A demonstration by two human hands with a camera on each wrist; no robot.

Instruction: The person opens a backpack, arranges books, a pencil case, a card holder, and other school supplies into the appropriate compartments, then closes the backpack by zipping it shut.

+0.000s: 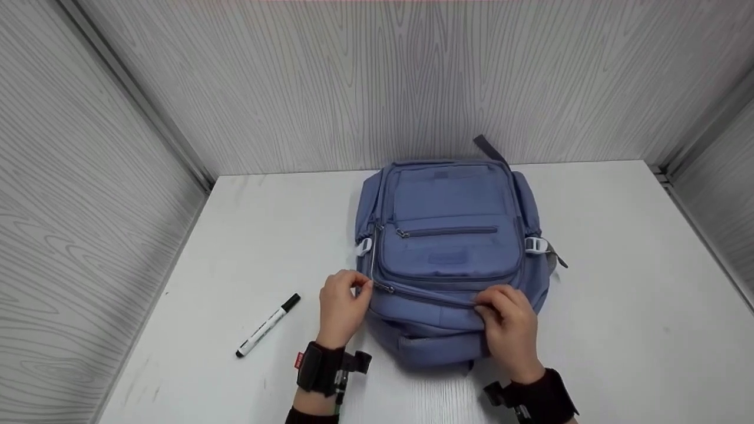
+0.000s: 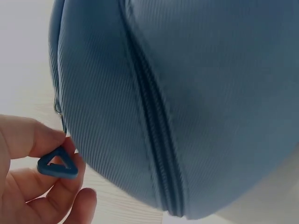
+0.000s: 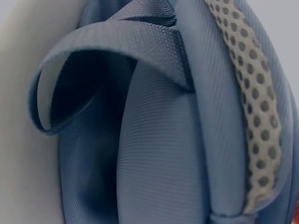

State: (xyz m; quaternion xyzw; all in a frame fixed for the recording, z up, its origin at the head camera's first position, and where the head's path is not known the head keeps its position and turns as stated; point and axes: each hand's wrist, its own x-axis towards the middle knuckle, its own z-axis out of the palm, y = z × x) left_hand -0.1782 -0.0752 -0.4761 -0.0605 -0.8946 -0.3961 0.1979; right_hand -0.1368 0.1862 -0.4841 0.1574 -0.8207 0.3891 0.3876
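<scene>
White table (image 1: 618,294) filled the lower field, walled by grey wood-grain panels (image 1: 377,76) at 9, 12 and 3 o'clock. Blue backpack (image 1: 447,253) lay flat on its back at table centre, front pockets up, top end toward 6 o'clock, nearest the person. Right hand (image 1: 511,330) rested on the bag's near edge at 5 o'clock, fingers curled over the fabric beside the zipper line (image 1: 430,296); the right wrist view showed only a webbing loop (image 3: 117,51) and mesh-padded strap (image 3: 252,93). Left hand (image 1: 341,306), at 7 o'clock of the bag, pinched the blue triangular zipper pull (image 2: 58,164) between thumb and forefinger. A black-capped marker (image 1: 268,325) lay alone at 8 o'clock, well apart.
</scene>
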